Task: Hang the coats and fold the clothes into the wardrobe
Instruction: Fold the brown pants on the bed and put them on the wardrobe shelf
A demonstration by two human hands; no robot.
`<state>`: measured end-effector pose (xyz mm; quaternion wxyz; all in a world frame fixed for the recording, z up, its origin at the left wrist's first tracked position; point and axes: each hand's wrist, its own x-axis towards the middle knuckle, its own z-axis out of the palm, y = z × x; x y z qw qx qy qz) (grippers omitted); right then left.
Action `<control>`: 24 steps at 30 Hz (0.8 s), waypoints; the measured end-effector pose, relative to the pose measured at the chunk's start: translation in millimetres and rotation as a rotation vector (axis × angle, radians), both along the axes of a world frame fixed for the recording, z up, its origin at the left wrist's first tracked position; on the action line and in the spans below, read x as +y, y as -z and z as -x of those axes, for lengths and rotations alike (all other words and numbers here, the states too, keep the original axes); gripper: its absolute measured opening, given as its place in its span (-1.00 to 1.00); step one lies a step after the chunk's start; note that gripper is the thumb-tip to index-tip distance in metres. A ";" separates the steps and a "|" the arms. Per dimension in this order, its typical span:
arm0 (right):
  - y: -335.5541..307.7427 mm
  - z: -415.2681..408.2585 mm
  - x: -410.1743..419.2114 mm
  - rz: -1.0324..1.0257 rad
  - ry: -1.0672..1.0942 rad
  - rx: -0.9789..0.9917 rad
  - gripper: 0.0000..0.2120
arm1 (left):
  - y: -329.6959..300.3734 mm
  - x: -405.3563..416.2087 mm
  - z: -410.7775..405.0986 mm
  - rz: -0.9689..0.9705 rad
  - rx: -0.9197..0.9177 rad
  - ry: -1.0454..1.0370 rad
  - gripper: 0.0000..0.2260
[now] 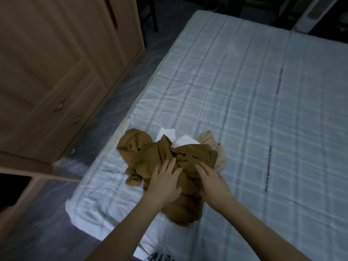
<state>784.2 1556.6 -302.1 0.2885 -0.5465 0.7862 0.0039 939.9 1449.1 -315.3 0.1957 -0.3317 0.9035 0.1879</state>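
Note:
A crumpled brown garment [150, 155] lies in a heap near the left edge of the bed [254, 110]. Under it a white cloth [185, 141] and a beige garment [216, 149] peek out at the far side. My left hand [163, 182] rests flat on the brown garment with fingers straight and spread. My right hand [212, 182] lies on the garment's right side, fingers extended toward the heap. Neither hand grips the fabric. The wooden wardrobe [56, 72] stands to the left, its doors closed.
The bed has a pale blue checked cover. A strip of plastic-covered floor [113, 102] runs between bed and wardrobe. The wardrobe's lower drawers have metal handles [59, 105]. A white appliance [316, 12] stands beyond the bed's far end.

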 end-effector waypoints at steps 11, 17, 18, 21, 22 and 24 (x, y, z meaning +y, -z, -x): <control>58.4 29.5 10.1 -0.072 -0.193 -0.108 -0.23 | 50.4 54.6 27.9 -0.110 -0.077 -0.165 -0.47; 90.1 40.2 3.6 -0.104 -0.192 -0.120 -0.24 | 84.6 49.2 45.6 -0.156 -0.090 -0.199 -0.35; 94.8 40.8 1.4 -0.110 -0.193 -0.119 -0.24 | 91.8 47.2 47.3 -0.179 -0.111 -0.200 -0.28; 110.4 41.1 -4.3 -0.156 -0.200 -0.105 -0.20 | 113.5 41.9 50.3 -0.241 -0.181 -0.184 -0.10; 116.6 40.5 -5.4 -0.168 -0.200 -0.098 -0.20 | 119.3 40.7 51.3 -0.244 -0.196 -0.173 -0.06; 130.2 38.6 -5.3 -0.178 -0.186 -0.087 -0.20 | 126.6 38.6 53.6 -0.210 -0.200 -0.160 -0.06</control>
